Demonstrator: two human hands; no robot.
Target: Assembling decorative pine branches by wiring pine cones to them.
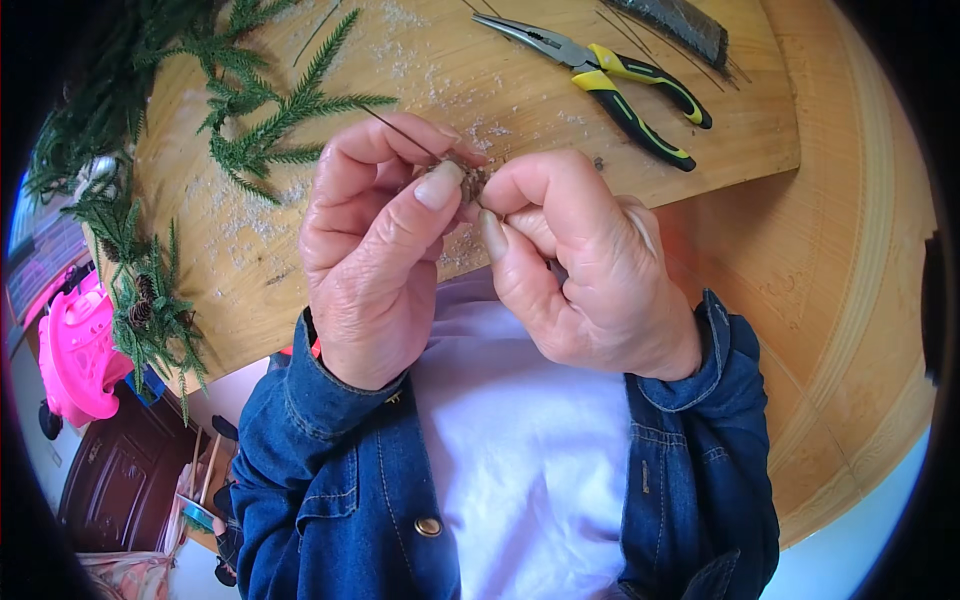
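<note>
Close together above the near part of the table, both my hands are at a small brown pine cone [475, 181]. My left hand [372, 245] is closed, pinching the cone between thumb and fingers. A thin dark wire [400, 132] sticks out from the cone past the left fingers, up and to the left. The thumb and forefinger of my right hand [600, 260] are pressed together at the cone's right side, on what looks like a thin end of wire. My fingers hide much of the cone.
Yellow-and-black long-nose pliers [628, 85] lie on the wooden table [740, 140], beside thin wires and a dark packet [690, 35]. A green artificial pine sprig [285, 125] and white crumbs are at the left. Greenery with cones [145, 290] hangs over the left edge.
</note>
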